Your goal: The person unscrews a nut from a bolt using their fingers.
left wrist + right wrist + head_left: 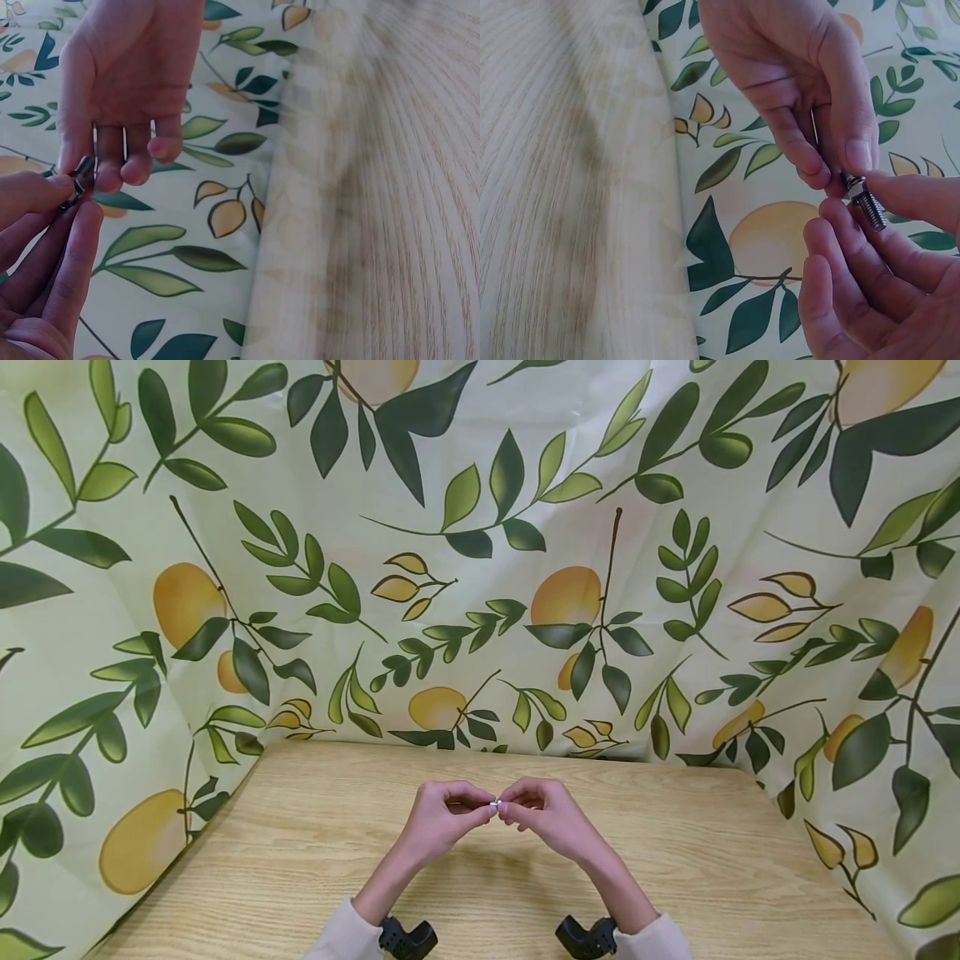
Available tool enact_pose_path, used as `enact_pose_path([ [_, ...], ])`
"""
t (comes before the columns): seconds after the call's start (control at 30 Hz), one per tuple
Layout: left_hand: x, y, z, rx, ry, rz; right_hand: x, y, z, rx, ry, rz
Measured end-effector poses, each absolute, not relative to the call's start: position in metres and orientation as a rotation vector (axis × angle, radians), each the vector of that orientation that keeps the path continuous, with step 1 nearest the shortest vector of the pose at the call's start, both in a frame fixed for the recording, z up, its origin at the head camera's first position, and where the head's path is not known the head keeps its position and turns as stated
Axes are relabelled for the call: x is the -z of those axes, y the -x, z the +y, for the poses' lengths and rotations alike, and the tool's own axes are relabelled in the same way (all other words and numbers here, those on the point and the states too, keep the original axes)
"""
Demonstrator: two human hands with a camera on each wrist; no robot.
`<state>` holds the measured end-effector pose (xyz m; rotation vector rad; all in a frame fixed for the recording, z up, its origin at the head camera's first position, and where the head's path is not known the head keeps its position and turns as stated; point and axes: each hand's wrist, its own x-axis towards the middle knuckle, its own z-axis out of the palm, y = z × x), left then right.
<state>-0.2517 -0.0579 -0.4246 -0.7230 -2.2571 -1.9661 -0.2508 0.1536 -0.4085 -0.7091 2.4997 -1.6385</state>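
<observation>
A small metal bolt [873, 213] with a threaded shank is held between the two hands, low over the table. A shiny nut [856, 188] sits around it near the end towards the left hand. My left hand [441, 820] pinches that end of the bolt between thumb and fingertips, which hide its tip. From the other side, my right hand [550, 818] pinches at the nut with thumb and index finger. The threaded end points towards the right palm. In the left wrist view the bolt [85, 166] appears dark, partly covered by fingers.
The light wooden table [300, 843] spreads beneath both hands. A cloth printed with leaves and fruit [480, 635] hangs behind and at both sides of it. Black wrist mounts [408, 938] show below the hands.
</observation>
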Motion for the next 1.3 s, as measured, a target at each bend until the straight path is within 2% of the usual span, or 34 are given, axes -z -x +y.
enact_pose_path([
  [1.3,0.4241,0.2517,-0.0581,1.935,0.703,-2.267,0.4094,0.2512,0.1549,1.647,0.718,2.46],
])
